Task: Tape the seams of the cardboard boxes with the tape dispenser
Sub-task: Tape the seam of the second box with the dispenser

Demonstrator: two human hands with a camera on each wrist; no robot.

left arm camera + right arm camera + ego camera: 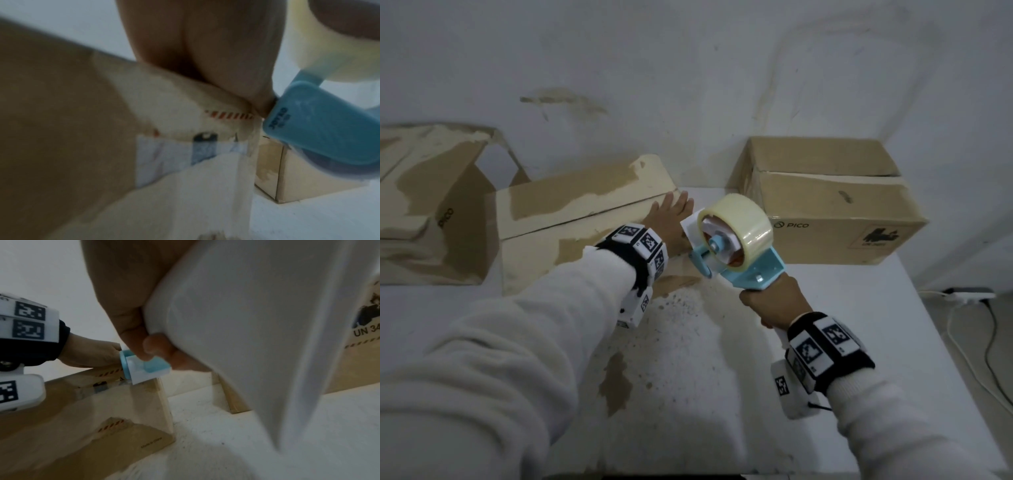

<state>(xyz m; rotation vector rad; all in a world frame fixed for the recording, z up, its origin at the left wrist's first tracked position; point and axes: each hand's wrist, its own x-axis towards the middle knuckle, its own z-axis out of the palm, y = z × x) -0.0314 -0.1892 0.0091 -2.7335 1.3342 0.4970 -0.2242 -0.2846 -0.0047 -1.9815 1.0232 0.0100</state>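
Listing left to right, as found. Item one: an open, torn brown cardboard box (431, 205) with a raised flap stood at the far left of the stained white table (688, 359), untouched. Item two: a long, pale, scuffed cardboard box (571, 222) lay at centre, its top seam running lengthwise from near left toward far right. Item three: the left hand (671, 219) rested flat on that box's right end, fingers straight and together, pressing the flaps down. Item four: a light-blue and white tape dispenser (736, 253) carrying a roll of clear tape, its front edge touching the same box end just beside the left fingers. Item five: the right hand (774, 301) was wrapped round the dispenser's handle, fingers curled tight. Item six: a closed brown cardboard box (832, 212) printed PICO sat at the right, apart from both hands. Judgement: the seam stretched leftward from the dispenser, so the pull would probably follow that axis, the right hand being nearer.
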